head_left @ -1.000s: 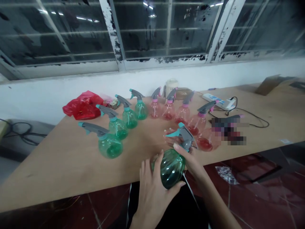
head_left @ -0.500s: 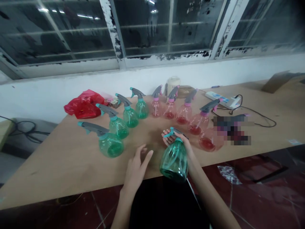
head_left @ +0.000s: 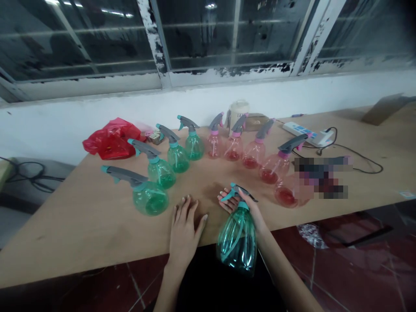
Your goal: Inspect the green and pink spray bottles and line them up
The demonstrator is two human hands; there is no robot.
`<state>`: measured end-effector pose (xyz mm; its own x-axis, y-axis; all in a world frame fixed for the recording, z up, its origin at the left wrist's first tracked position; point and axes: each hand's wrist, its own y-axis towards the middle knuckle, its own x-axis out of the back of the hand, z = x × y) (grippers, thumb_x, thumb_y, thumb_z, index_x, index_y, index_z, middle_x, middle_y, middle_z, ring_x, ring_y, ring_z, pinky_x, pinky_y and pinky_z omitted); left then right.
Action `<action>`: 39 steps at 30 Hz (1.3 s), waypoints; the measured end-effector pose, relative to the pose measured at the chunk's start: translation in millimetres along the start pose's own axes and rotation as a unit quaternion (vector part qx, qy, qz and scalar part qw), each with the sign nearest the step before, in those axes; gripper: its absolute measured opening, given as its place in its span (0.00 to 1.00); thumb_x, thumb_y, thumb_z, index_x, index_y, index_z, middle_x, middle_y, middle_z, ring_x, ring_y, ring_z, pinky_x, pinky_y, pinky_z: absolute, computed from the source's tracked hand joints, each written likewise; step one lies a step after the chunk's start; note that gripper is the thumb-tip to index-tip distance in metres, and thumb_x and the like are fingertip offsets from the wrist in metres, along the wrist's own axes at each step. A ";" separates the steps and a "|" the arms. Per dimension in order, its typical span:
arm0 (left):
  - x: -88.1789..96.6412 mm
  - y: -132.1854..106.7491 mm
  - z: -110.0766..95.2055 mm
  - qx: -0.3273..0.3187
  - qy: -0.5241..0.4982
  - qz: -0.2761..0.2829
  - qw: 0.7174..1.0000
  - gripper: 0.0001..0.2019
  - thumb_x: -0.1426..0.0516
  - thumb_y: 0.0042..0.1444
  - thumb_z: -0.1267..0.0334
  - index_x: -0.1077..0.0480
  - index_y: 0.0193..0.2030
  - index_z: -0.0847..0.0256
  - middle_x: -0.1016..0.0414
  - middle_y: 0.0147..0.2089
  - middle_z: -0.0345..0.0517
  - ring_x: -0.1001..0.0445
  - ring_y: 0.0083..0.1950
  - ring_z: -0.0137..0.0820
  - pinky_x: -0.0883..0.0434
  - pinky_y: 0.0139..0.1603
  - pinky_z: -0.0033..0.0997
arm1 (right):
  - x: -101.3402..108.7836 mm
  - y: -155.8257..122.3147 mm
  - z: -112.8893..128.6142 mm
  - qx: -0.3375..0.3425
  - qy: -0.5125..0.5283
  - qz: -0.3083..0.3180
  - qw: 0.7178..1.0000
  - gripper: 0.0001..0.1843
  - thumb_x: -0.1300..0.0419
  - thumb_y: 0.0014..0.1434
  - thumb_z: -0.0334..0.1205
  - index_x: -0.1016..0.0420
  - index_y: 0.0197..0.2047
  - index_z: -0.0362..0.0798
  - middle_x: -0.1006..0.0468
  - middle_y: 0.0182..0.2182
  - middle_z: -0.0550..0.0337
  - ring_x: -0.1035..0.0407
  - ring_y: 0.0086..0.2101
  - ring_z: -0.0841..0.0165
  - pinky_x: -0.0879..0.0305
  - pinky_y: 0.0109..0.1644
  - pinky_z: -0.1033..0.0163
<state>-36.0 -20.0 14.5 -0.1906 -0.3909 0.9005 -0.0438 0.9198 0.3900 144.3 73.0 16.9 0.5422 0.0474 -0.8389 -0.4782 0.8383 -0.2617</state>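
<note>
My right hand (head_left: pixel 248 206) is closed round the neck of a green spray bottle (head_left: pixel 237 242), just below its grey and teal trigger head. The bottle tilts over the table's front edge, its base toward me. My left hand (head_left: pixel 185 229) rests palm down on the table with fingers spread, holding nothing. Left of it stands the nearest of several green spray bottles (head_left: pixel 151 199) in a curved row. Several pink spray bottles (head_left: pixel 269 169) with grey and pink heads continue the curve on the right; the nearest is partly hidden by a pixelated patch.
On the brown table (head_left: pixel 81 229), a red plastic bag (head_left: pixel 112 138) lies at the back left. A white power strip (head_left: pixel 308 134) with a black cable sits at the back right. Behind the pink bottles is a white roll-shaped object (head_left: pixel 238 113). A cardboard piece (head_left: pixel 386 108) stands far right.
My left hand has come down flat on the table, its fingers spreading. The green spray bottle in my right hand has dropped slightly toward me.
</note>
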 end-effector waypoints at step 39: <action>0.5 2.5 -2.7 0.010 -0.015 -0.011 1.000 0.21 0.50 0.63 0.54 0.37 0.59 0.63 0.38 0.65 0.57 0.41 0.67 0.43 0.41 0.65 0.54 | -2.4 -10.5 -7.0 0.024 0.015 0.037 0.999 0.11 0.35 0.51 0.44 0.27 0.25 0.46 0.27 0.21 0.62 0.30 0.24 0.69 0.30 0.43 0.55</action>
<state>-33.6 -18.0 16.4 -0.2192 -0.4094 0.8856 -0.0676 0.9119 0.4048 143.2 60.3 18.3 0.4844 0.0949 -0.8697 -0.4832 0.8577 -0.1756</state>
